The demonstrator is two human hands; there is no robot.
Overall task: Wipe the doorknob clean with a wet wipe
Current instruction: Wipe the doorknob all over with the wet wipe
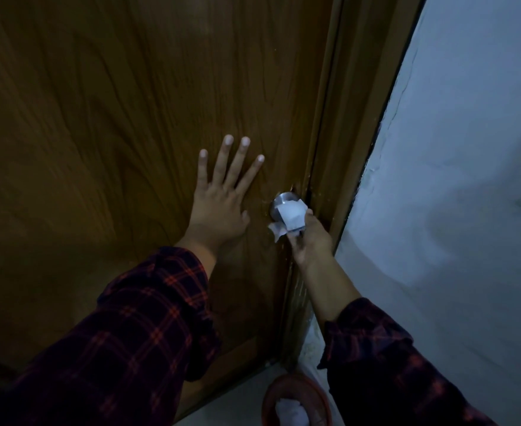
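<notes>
The wiping itself looks to be under way: the right hand (310,238) presses a crumpled white wet wipe (288,221) against the round, brushed-metal doorknob (282,199), fingers pinched on the wipe with its loose corner hanging below the knob. The knob sits just past the right fingertips, close beside the door's edge and the wooden frame (342,167). The left hand (220,207) lies flat and spread on the door (114,118), just left of the knob, fingers apart and gripping nothing; it seems to steady the panel. The door is brown with a raised, wavy wood grain; the wall (468,149) right of the right hand is pale, rough plaster with a thin crack. Both sleeves are dark plaid flannel. Below the right forearm stands a round reddish bin (271,398) with something white inside. Next, I judge, the wipe should be worked around the knob's upper curve, which remains bare.
</notes>
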